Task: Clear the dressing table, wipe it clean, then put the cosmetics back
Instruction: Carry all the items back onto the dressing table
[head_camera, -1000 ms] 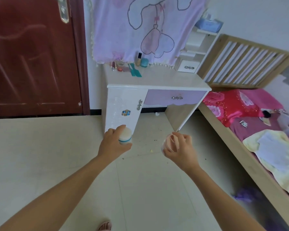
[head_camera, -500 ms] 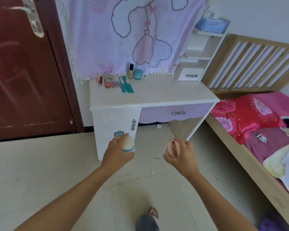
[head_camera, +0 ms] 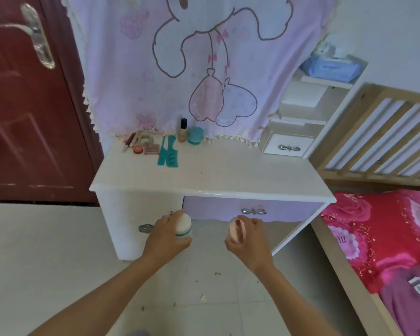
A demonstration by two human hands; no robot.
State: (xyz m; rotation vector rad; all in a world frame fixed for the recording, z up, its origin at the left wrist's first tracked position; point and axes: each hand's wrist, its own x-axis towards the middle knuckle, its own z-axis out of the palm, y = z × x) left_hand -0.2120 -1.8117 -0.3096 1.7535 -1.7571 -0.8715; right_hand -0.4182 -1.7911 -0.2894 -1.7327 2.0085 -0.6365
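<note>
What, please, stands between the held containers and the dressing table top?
Nothing visible. The white jar in the left hand and pink container in the right hand face the tabletop; combs lie back left.

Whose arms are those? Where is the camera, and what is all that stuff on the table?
There is no machine here, just a person. The camera sits on their head and looks forward and down, so you see only their two arms, as if they were your own.

The left hand holds a white jar with a teal band. The right hand holds a small pink thing; I cannot tell just what it is. Both are held in front of the table, not on it.

At the back of the table are teal combs, a bottle with a black cap, a teal jar and small make-up bits. A pink cloth hangs behind them.
</note>
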